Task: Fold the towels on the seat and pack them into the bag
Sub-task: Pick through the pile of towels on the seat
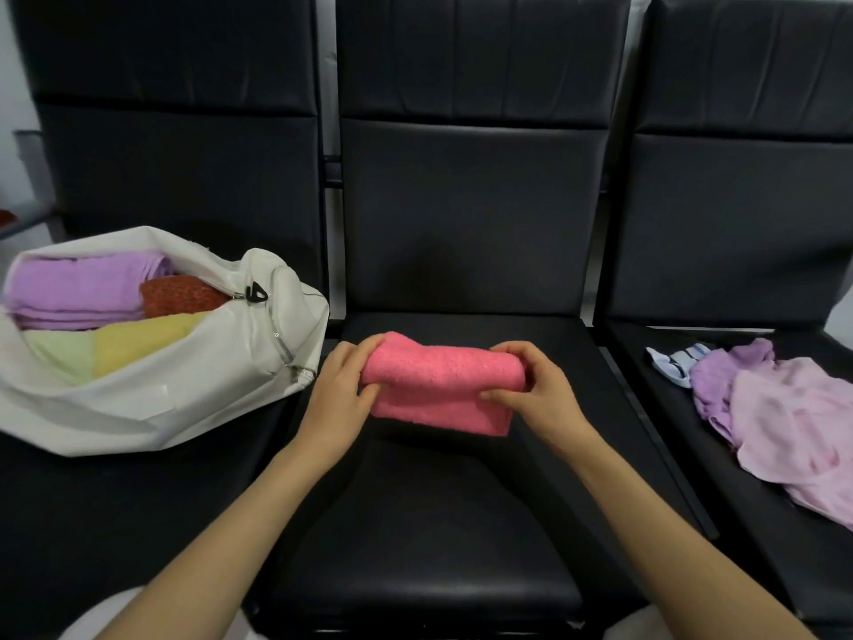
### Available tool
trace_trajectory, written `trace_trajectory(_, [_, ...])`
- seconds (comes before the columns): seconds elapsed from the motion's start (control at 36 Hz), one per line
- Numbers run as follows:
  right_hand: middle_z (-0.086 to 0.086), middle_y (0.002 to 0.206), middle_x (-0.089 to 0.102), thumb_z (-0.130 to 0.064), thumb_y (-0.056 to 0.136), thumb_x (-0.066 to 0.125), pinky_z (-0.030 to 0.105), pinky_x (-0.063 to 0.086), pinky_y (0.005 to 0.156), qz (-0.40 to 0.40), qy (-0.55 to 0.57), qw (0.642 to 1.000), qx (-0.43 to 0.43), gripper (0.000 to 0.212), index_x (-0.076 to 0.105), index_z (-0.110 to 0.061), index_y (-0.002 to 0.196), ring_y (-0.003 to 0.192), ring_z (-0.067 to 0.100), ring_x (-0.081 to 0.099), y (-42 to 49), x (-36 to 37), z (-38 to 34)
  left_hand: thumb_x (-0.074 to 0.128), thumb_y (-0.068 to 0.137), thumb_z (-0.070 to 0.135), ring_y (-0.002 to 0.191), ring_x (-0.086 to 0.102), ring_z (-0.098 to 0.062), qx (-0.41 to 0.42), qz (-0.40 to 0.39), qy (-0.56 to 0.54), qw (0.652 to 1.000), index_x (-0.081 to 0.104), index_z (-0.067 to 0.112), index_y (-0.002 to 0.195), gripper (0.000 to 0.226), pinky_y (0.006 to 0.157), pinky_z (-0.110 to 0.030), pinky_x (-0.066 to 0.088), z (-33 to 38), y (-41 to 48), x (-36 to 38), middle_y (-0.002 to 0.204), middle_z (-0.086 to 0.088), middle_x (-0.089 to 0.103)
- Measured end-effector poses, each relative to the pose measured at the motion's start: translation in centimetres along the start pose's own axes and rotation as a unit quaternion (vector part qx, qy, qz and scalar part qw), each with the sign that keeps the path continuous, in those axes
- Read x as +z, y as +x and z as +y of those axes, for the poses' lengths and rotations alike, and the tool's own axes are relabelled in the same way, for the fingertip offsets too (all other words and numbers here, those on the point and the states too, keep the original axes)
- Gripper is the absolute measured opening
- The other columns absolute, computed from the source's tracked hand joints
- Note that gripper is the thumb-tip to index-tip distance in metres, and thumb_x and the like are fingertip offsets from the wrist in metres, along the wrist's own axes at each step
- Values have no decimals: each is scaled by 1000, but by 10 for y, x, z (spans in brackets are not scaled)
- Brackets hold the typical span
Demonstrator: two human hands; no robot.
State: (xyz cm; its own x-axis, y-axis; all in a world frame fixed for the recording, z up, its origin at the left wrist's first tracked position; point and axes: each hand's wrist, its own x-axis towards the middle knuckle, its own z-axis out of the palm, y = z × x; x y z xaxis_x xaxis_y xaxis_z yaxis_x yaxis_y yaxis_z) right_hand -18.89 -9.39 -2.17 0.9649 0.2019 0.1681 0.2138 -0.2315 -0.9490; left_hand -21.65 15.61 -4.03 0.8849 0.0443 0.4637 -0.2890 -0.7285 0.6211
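Note:
A folded coral-pink towel (441, 385) lies on the middle black seat (424, 524). My left hand (339, 392) grips its left end, fingers curled over the top edge. My right hand (537, 390) pinches its right end, thumb underneath and fingers on top. An open white zip bag (198, 390) sits on the left seat, holding folded lilac, red, yellow and pale green towels. On the right seat lies a loose pile: a pale pink towel (794, 436), a lilac towel (720, 376) and a small light blue striped cloth (676, 364).
Three black padded chairs stand side by side with tall backrests (471, 200). Narrow gaps separate the seats. A grey wall and part of a ledge show at the far left.

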Motion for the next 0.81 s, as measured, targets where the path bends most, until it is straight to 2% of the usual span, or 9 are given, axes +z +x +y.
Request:
trace_trajectory(0.11, [-28,107,56,3,77,69,22,49,89,42,-148,986,-71,51,56,-29,114,103,-8,53,-1,4,1,61,88,6,104,46,-15,7,-25,49,998,49,15,136,50,91,-28,40,-3,2,0,108,1,43])
trace_trajectory(0.19, [-22,109,51,-1,78,68,31,44,97,52,-273,953,-121,49,57,-23,121,107,6,53,2,3,3,68,84,9,102,45,-13,24,-24,93,995,57,12,126,43,87,-26,38,-6,4,-5,105,3,42])
trace_trajectory(0.28, [-9,101,45,-9,77,70,31,43,91,69,-331,930,-142,42,61,-20,117,100,14,45,5,0,8,74,77,10,101,40,-8,35,-25,79,996,61,14,112,38,87,-16,33,-10,6,-11,106,4,39])
trace_trajectory(0.39, [-3,116,38,-16,74,73,9,33,93,10,-169,984,-57,27,60,-28,95,116,7,35,7,-4,8,70,78,7,96,49,3,-29,-88,-80,992,51,23,97,31,82,-10,39,-7,9,-20,107,8,52])
trace_trajectory(0.44, [4,114,53,-20,78,73,22,47,90,-32,-48,998,2,23,60,-20,96,108,13,54,9,-6,8,69,85,14,86,56,7,-95,-119,-169,974,49,20,101,26,77,-14,46,-6,10,-20,99,9,60])
trace_trajectory(0.5, [7,106,63,-21,86,70,27,54,75,-34,48,993,98,24,58,-12,105,92,14,64,10,-2,10,66,89,26,93,63,-1,-176,-134,-234,947,47,21,112,31,80,-23,51,-8,11,-14,106,3,63])
trace_trajectory(0.58, [6,104,61,-30,92,63,32,57,57,-17,21,973,229,28,52,-11,110,83,18,65,8,10,24,63,91,31,85,66,-19,-317,-137,-300,889,38,25,134,50,68,-33,56,-12,9,-1,112,-12,63])
trace_trajectory(0.67, [8,95,53,-23,96,56,33,57,47,-35,-19,950,310,29,43,-12,120,73,21,61,6,12,36,59,94,27,85,64,-23,-411,-190,-333,827,29,28,143,57,62,-37,56,-17,0,10,124,-13,57])
trace_trajectory(0.81, [12,96,60,-20,97,56,38,58,67,-95,-18,928,360,36,40,-11,128,73,22,63,7,8,37,64,90,20,93,65,-24,-447,-238,-350,788,33,28,140,59,75,-45,58,-24,-4,8,122,-13,62])
